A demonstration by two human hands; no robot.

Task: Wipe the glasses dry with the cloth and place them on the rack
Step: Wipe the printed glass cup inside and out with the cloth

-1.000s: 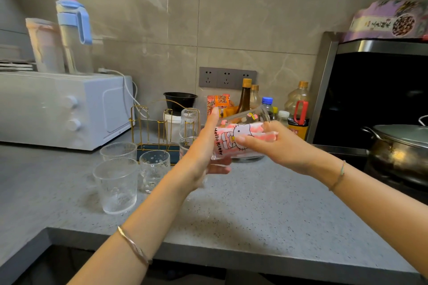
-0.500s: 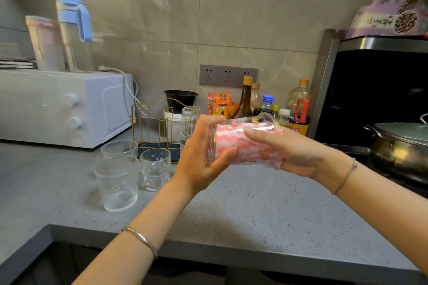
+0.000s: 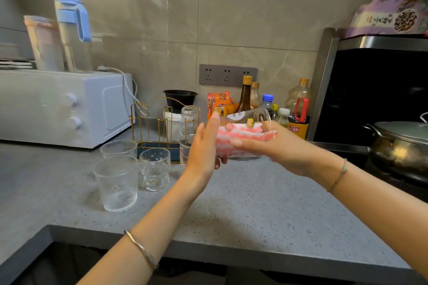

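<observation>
Your left hand (image 3: 203, 146) cups the base of the glass (image 3: 252, 115), held sideways above the bench (image 3: 254, 203); your right hand (image 3: 282, 148) clasps the cloth (image 3: 240, 133) round it. Cloth hides most of the glass.

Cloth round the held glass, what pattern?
Wavy pink-and-white stripes on the cloth wrapping the clear glass; head view.

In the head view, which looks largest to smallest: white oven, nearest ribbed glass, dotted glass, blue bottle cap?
1. white oven
2. nearest ribbed glass
3. dotted glass (farther back; true order unsure)
4. blue bottle cap
</observation>
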